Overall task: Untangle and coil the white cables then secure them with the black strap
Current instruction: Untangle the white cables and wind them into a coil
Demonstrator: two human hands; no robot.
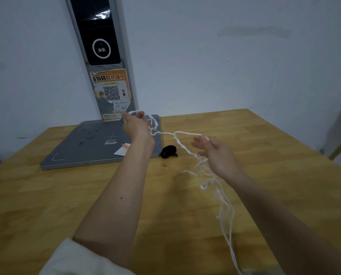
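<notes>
The thin white cables (182,144) hang in the air above the bench, strung between the two hands: a few loops are gathered at the left hand (137,126), from there a twisted length runs right and nearer to the right hand (215,153), and below that hand the strands drop in a loose, tangled, blurred trail toward the near right edge of the bench. The left hand is raised over the far part of the bench, its fingers curled loosely round the loops with the thumb and a fingertip standing up, so it has hold of the cables. The right hand is mostly open, palm turned left and fingers spread, with the cable passing over its fingers; I cannot tell whether it is pinching the strand or only carrying it. The small black strap (168,151) lies crumpled on the light wooden bench (66,195), between the two hands and just beside the right near corner of a flat grey metal base plate (82,149). From the far side of that plate a grey post with a dark screen (98,30) rises against the white wall, with a torn orange sticker bearing a QR code (111,92) on it. A pale sleeve (76,259) covers the left arm near the elbow.
</notes>
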